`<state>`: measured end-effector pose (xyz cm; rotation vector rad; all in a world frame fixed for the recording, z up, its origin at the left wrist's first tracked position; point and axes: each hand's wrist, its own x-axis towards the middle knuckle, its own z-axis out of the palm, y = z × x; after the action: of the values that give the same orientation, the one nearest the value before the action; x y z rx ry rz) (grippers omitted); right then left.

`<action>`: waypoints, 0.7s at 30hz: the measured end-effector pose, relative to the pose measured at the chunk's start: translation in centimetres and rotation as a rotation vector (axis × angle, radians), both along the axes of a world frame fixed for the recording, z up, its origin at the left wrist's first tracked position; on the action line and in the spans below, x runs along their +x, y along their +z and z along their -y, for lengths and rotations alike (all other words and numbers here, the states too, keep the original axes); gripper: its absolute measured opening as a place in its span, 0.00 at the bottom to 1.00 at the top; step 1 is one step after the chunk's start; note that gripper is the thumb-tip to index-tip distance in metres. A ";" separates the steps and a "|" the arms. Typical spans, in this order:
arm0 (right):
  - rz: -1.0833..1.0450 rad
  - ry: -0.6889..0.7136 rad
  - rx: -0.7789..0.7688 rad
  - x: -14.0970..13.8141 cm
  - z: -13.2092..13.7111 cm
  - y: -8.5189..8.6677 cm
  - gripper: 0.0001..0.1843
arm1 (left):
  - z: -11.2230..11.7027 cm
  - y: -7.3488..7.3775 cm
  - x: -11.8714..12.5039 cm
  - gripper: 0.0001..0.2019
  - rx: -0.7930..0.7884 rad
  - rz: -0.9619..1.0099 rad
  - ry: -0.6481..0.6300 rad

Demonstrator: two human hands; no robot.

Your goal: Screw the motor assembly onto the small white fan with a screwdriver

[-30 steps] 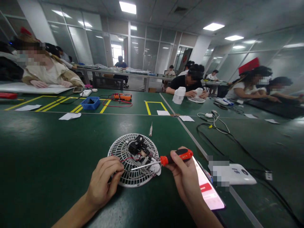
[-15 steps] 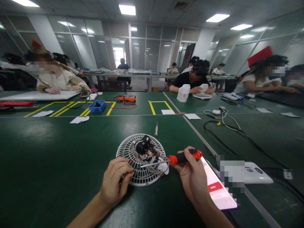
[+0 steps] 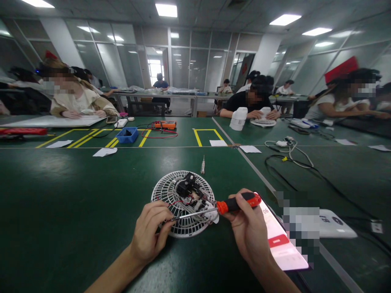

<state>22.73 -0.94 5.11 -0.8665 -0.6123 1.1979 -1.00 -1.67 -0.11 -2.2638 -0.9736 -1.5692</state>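
While your right fingers (image 3: 244,203) grip a screwdriver (image 3: 222,206), your left fingers (image 3: 157,212) pinch its tip; a white case (image 3: 342,229) shows "8."

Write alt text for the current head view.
A right hand holds a red-and-black screwdriver over a round white grille, pointing it toward the left hand. A wired black assembly sits on the grille; a lit phone lies nearby.

My right hand (image 3: 249,230) grips a red-and-black screwdriver (image 3: 233,204) over the white fan cover (image 3: 164,184), its tip meeting my curled left hand (image 3: 151,234). A small screwdriver (image 3: 203,167) lies beyond; a lit phone (image 3: 288,253) sits beside my right wrist.
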 end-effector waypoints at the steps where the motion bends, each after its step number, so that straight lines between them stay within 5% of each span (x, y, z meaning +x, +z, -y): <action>1: 0.002 -0.009 -0.006 0.0 0.0 0.0 0.23 | 0.0 0.0 0.0 0.07 -0.001 0.000 -0.001; 21: 0.101 0.076 0.084 1.2 0.1 -0.1 0.22 | 0.1 -0.1 0.0 0.08 -0.039 -0.030 -0.020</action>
<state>23.92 -1.05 5.01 -0.8429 -0.7778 1.1931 -1.01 -1.78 -0.22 -2.3234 -0.9852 -1.5320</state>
